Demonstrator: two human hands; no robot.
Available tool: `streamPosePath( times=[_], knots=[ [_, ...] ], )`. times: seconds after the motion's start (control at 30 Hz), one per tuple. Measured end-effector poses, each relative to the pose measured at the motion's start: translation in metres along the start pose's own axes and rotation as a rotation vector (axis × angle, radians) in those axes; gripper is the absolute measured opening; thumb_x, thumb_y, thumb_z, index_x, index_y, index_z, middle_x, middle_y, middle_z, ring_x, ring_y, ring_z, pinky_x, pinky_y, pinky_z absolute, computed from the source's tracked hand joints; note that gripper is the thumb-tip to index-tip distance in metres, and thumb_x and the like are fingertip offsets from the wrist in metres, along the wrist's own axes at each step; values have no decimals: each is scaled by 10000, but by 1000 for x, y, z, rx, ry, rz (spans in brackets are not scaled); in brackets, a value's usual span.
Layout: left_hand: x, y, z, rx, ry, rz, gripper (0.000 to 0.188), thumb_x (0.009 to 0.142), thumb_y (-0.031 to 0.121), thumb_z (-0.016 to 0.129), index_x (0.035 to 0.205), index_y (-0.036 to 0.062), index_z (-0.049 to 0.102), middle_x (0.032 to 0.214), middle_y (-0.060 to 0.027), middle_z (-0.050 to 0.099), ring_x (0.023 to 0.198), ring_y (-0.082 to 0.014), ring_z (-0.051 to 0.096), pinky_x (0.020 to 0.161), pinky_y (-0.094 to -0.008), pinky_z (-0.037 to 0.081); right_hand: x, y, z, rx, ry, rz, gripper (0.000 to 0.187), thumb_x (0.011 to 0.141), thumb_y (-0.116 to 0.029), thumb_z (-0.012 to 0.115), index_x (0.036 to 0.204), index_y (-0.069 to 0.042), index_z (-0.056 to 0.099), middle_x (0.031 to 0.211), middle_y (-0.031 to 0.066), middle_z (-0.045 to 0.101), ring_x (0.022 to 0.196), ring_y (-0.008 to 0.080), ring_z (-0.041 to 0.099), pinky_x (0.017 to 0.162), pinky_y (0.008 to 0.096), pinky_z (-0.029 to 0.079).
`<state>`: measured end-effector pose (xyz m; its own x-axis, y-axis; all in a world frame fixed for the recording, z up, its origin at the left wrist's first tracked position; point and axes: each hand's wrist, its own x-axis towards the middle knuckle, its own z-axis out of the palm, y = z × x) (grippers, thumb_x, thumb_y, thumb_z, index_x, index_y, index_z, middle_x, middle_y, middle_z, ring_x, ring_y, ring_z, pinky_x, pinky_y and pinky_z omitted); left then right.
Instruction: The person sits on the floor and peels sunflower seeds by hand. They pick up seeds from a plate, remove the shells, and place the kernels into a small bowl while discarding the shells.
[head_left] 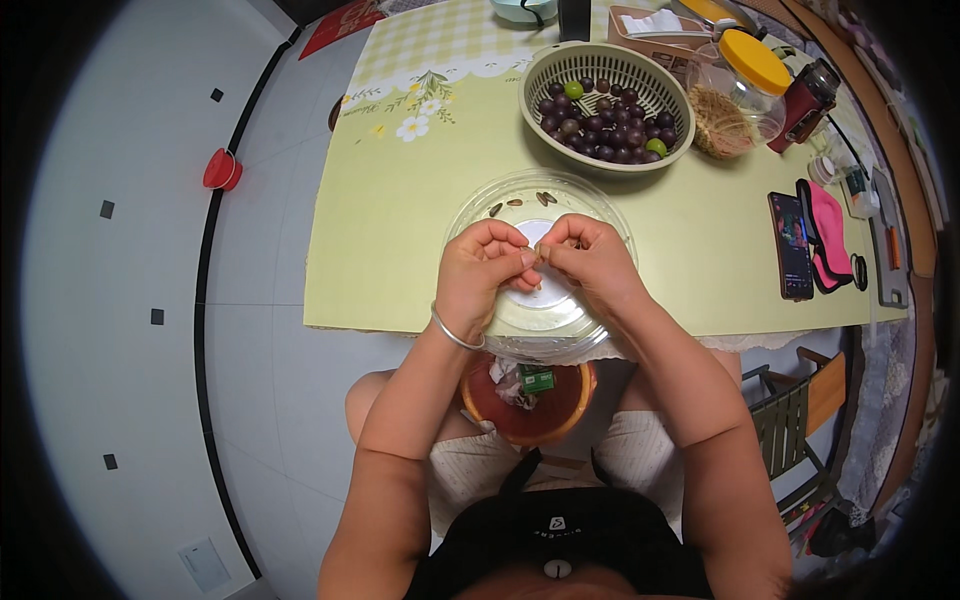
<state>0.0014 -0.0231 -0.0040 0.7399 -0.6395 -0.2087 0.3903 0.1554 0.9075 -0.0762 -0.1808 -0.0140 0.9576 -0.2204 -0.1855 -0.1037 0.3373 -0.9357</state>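
My left hand [492, 262] and my right hand [588, 262] meet over a clear round plastic tray [540, 320] at the table's near edge. Both are closed in a pinch, fingertips together around something small and brownish, too small to name. Inside the tray, beyond my fingers, lie several small dark-brown oblong pieces [514, 202]. A dark bit also shows beside the right fingers. Pale crumbs lie in the bottom below my fingertips. The left wrist wears a silver bangle [456, 328].
A colander [606, 110] of dark grapes stands behind the tray. To its right are a yellow-lidded jar [740, 95] and a dark red flask [805, 105]. A phone [790, 246] and pink pouch [826, 232] lie right. A bin [578, 408] with wrappers stands between my knees.
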Motion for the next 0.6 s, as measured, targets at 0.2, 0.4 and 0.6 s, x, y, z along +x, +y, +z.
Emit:
streamPosePath(
  times=[0.2, 0.4, 0.6],
  knots=[
    [-8, -4, 15, 550, 31, 372, 181, 835, -24, 633, 1014, -24, 662, 804, -102, 672, 642, -139, 669, 589, -229, 543, 3, 9, -6, 41, -12, 17, 34, 788, -56, 652, 790, -34, 626, 699, -19, 596, 587, 32, 498, 524, 186, 382],
    [-8, -4, 16, 794, 70, 478, 89, 837, -43, 627, 917, -34, 663, 803, -97, 677, 674, -133, 682, 611, -234, 546, 2, 5, -2, -62, -4, 30, 33, 783, -54, 644, 789, -28, 624, 725, 3, 620, 620, 48, 528, 566, 201, 423],
    [-11, 6, 9, 983, 63, 519, 81, 816, -8, 652, 897, -4, 657, 765, -107, 668, 629, -179, 672, 586, -276, 522, 6, 6, -8, 37, 40, 8, 25, 805, -45, 591, 793, -24, 594, 723, 28, 612, 574, 62, 512, 494, 193, 379]
  ],
)
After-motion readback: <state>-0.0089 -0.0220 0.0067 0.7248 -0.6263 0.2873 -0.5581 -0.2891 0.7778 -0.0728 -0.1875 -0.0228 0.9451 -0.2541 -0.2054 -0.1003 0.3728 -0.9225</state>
